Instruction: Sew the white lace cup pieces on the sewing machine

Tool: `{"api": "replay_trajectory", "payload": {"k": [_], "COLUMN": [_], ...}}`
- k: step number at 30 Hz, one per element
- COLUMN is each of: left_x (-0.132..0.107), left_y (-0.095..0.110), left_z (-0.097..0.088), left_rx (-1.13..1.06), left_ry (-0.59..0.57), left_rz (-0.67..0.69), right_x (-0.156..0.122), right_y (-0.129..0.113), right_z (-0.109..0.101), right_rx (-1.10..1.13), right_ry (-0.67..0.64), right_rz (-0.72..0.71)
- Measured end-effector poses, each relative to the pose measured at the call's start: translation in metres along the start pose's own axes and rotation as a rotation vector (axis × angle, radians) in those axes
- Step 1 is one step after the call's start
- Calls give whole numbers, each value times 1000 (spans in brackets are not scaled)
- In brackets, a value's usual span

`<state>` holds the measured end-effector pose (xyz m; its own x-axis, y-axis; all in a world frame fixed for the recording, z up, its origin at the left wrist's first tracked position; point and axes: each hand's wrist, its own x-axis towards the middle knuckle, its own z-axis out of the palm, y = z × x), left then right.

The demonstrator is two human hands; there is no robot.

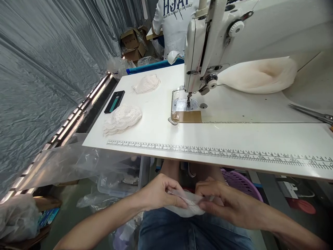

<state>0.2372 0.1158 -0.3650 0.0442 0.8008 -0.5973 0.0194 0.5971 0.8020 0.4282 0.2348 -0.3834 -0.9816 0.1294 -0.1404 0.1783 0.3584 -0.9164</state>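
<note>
Over my lap, below the table's front edge, both hands hold a small piece of sheer white fabric (188, 205). My left hand (169, 194) pinches its left side between thumb and fingers. At the other end, my right hand (214, 198) grips it with thumb and bent fingers. Part of the cloth is hidden inside the hands. Above them on the white table stands a sewing machine (197, 52), its needle and presser foot over the metal plate (186, 105). A stack of white lacy pieces (123, 119) lies on the table's left part, and another white piece (147, 84) lies farther back.
A phone (114, 101) lies at the table's left edge, scissors (312, 113) at the right. A cream padded bundle (260, 74) sits under the machine arm. A purple basket (241, 184) and a plastic bin (144, 170) are under the table. A person in a white shirt (175, 27) is beyond.
</note>
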Motion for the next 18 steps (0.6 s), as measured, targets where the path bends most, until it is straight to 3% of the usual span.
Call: {"api": "replay_trajectory", "payload": {"k": [5,11,18], "left_x": [-4,-12,-13], "left_y": [-5,-5,-1], "left_z": [-4,-7,-7], "left_rx": [-88,-131,-140], "left_ry": [53,109,-58], "left_rz": [-41,-80,-89], "right_x": [2,6,8], "right_y": [5,7,-2], "right_z": [6,11,6], "right_rx": [-14,-25,45], "right_ry": [-45,55,-31], "right_rz": [84,40,-45]}}
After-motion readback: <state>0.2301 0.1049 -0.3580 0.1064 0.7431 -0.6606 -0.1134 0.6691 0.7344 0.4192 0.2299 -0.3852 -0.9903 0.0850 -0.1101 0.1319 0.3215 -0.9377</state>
